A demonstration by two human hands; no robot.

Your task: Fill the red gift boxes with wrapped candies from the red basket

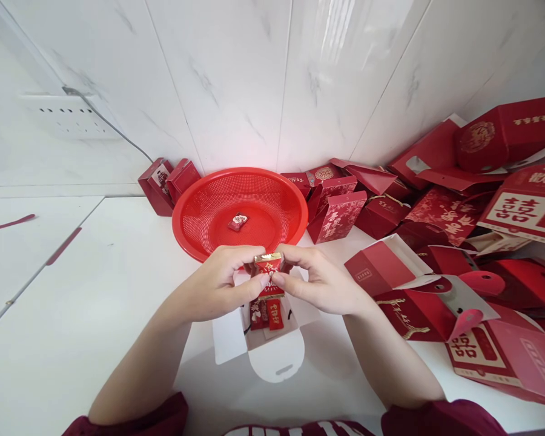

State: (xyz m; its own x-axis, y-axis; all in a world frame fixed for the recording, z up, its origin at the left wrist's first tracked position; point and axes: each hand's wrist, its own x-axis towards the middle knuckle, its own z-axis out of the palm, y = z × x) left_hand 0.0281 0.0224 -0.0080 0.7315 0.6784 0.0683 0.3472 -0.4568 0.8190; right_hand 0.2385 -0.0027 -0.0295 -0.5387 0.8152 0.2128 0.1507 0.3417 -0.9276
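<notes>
My left hand (222, 281) and my right hand (315, 278) are both closed on one red candy packet (269, 272) with gold crimped ends. Each thumb presses on the packet's face, and the fingers are tucked behind it. Directly below is an open box (272, 346) with its white inside flaps folded out. Several small red wrapped candies (275, 315) lie in the box. Beyond my hands stands a red plastic basket (195, 242), holding one small red-and-white wrapped packet (238, 221).
Red gift boxes (340, 218), some open, crowd the right side in a pile. Two small red boxes (157, 188) stand left of the basket by the tiled wall (236, 79). A wall socket (70, 115) with a cable and a red strip (9, 224) are at left.
</notes>
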